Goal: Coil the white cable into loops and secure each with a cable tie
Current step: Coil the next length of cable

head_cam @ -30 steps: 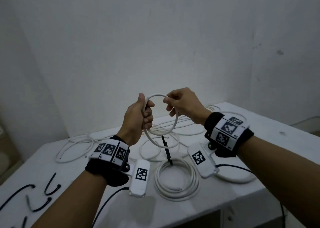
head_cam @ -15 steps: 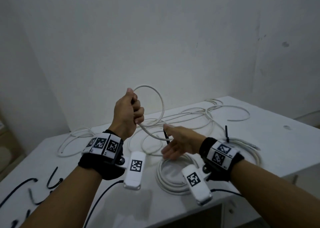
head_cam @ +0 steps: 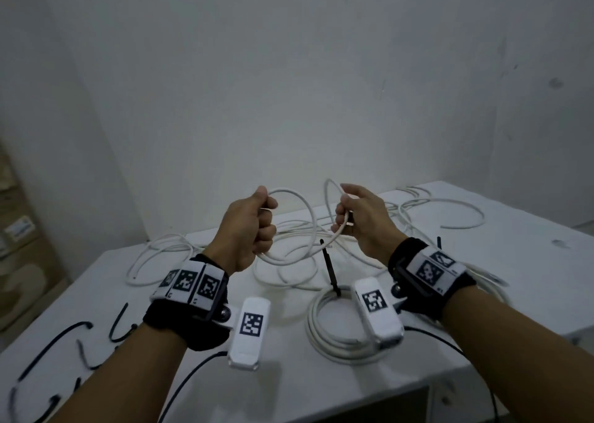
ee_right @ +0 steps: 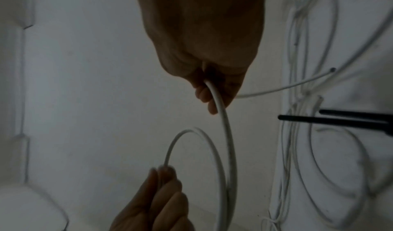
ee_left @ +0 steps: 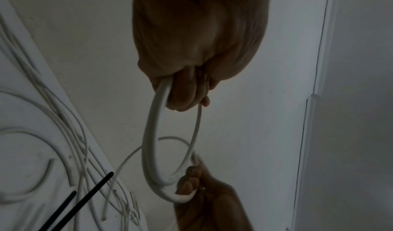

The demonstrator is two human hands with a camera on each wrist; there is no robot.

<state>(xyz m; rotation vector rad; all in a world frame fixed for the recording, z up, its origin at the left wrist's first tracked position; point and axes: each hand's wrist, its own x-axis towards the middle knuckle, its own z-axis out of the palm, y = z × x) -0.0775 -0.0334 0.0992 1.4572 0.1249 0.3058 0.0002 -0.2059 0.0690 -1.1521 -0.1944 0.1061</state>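
Observation:
Both hands are raised above the white table (head_cam: pixel 401 387) with a white cable (head_cam: pixel 310 221) between them. My left hand (head_cam: pixel 257 221) grips a loop of that cable (ee_left: pixel 149 142) in a fist. My right hand (head_cam: pixel 348 217) holds a further stretch of the same cable (ee_right: pixel 227 133) in curled fingers, a hand's width to the right. The rest of the cable trails down into a loose tangle (head_cam: pixel 385 217) on the table. A finished coil (head_cam: pixel 324 329) lies below my right wrist, bound by a black cable tie (head_cam: pixel 329 270) whose tail stands up.
Several loose black cable ties (head_cam: pixel 64 339) lie at the table's left front. More white cable (head_cam: pixel 151 255) curls at the left rear. A second tied coil (head_cam: pixel 491 287) lies mostly hidden behind my right wrist. Walls close the back and right; a cardboard box (head_cam: pixel 19 239) stands at left.
My right hand dropped to the table, then rose again gripping a new stretch of cable, level with the left hand. The left hand kept its loop and shifted a little left.

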